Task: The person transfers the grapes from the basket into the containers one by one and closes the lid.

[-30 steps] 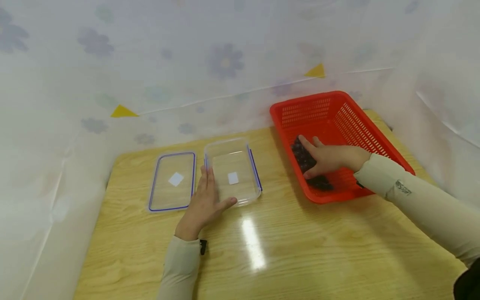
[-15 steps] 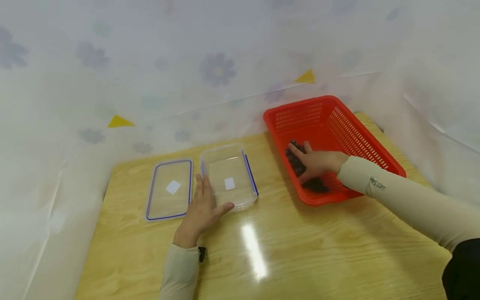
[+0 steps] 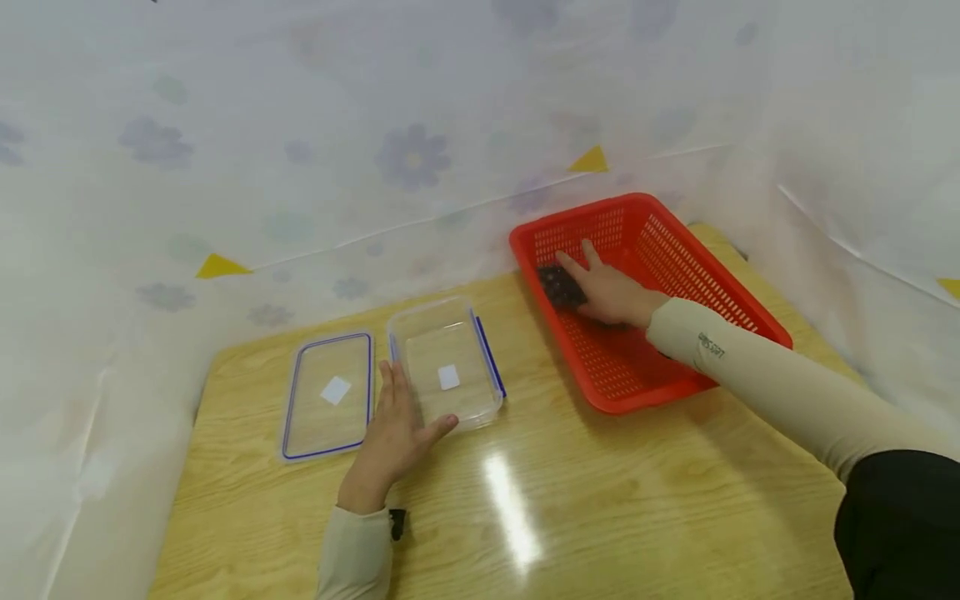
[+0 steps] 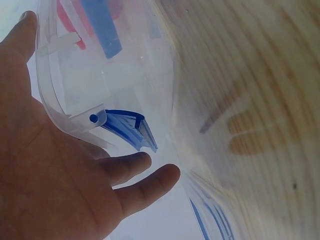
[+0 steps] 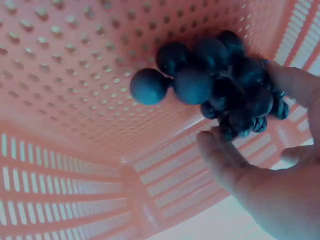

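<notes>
My right hand reaches into the red plastic basket and holds a bunch of dark grapes by the basket's left wall. In the right wrist view the thumb and a finger come round the grapes, with several round berries sticking out past them. Fingers straight and thumb spread, my left hand lies along the left side and near corner of a clear food container. The left wrist view shows its blue-edged latch flap hanging beside two of the fingers.
A clear lid with a blue seal and a white label lies flat to the container's left. All stand on a wood-grain table. A white flowered sheet rises behind and at the sides, with yellow triangles on it.
My right hand and the grapes have moved toward the back of the basket along its left wall. The left hand stays at the container. The head view has shifted slightly.
</notes>
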The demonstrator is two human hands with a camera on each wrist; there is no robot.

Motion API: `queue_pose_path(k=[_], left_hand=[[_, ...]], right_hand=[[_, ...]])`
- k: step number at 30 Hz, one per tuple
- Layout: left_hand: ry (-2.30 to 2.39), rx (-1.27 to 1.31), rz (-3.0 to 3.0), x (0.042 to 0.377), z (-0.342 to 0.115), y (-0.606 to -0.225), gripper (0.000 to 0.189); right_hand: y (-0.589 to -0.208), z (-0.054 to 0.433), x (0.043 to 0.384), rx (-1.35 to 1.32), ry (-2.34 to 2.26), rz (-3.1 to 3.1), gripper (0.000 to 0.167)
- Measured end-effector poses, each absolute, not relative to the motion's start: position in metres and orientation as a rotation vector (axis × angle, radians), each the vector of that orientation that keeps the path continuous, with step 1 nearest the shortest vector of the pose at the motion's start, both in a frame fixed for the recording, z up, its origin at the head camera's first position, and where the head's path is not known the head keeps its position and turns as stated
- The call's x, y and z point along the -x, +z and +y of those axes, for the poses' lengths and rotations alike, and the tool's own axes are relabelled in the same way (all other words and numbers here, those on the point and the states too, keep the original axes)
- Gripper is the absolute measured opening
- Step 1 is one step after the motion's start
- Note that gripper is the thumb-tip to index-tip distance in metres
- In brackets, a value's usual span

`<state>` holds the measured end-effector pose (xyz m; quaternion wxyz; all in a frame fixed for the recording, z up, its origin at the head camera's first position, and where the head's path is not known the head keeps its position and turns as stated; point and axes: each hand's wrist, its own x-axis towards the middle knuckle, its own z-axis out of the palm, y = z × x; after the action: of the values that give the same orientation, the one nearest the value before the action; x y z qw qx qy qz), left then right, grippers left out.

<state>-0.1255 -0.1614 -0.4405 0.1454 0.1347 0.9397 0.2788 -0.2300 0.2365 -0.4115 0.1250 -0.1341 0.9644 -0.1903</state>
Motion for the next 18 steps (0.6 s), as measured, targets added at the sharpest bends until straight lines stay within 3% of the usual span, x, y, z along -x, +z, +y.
queue_pose_path(k=[11,18], left_hand=[[0.814,-0.409,2.715,0.128,-0.168,-0.438,0.125],[0.814,-0.415,2.724,0.133,-0.172,-0.439,0.124]], right_hand=[[-0.396,0.266,0.231,0.419,-0.469,2.708,0.121],[-0.393,0.276,0.234,0.413,-0.456,2.710,0.107]])
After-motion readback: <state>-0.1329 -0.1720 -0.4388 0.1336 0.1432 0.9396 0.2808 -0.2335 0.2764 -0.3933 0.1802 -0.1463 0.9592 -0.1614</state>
